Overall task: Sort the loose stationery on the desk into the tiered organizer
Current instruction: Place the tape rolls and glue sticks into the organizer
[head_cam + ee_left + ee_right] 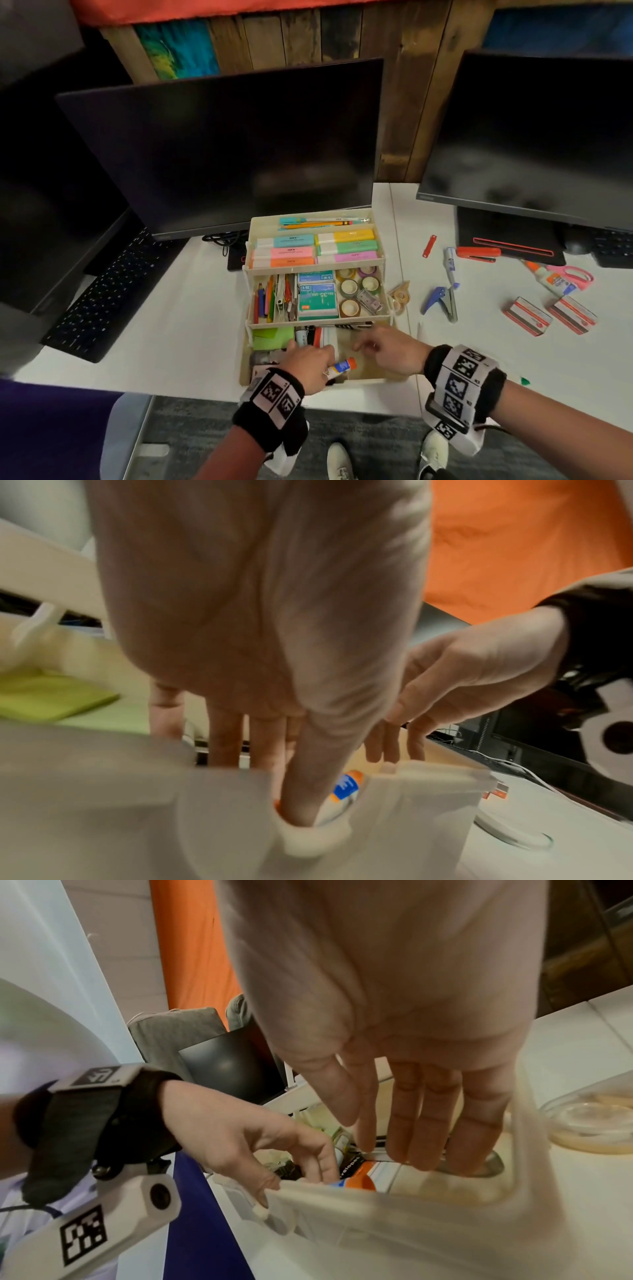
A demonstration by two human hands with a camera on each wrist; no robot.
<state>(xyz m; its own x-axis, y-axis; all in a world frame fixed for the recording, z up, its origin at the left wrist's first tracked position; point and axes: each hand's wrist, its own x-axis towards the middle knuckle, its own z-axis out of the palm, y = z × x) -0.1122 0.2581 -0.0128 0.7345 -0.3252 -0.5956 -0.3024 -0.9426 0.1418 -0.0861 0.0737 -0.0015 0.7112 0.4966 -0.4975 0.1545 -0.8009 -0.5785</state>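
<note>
Hands first: my left hand [310, 359] is down in the lowest tier of the tiered organizer [383, 260], fingers reaching into the compartments while the thumb lies against a glue stick [340, 366] with an orange cap — I cannot tell whether it truly grips the stick or only touches it. My right hand [390, 349] hovers over the bare right-hand compartment of that same tier, fingers straight and loose, holding nothing. The organizer stands near the desk's [171, 325] front edge, before the left monitor [222, 144]. Green sticky notes [272, 337] lie in the lowest tier's back left corner. Still loose on the desk toward its right edge: a blue hole punch [442, 303], a red stapler [478, 254], pink scissors [572, 275], a glue bottle [548, 279], and two staple boxes [527, 316] side by side — all well apart from the organizer.
</note>
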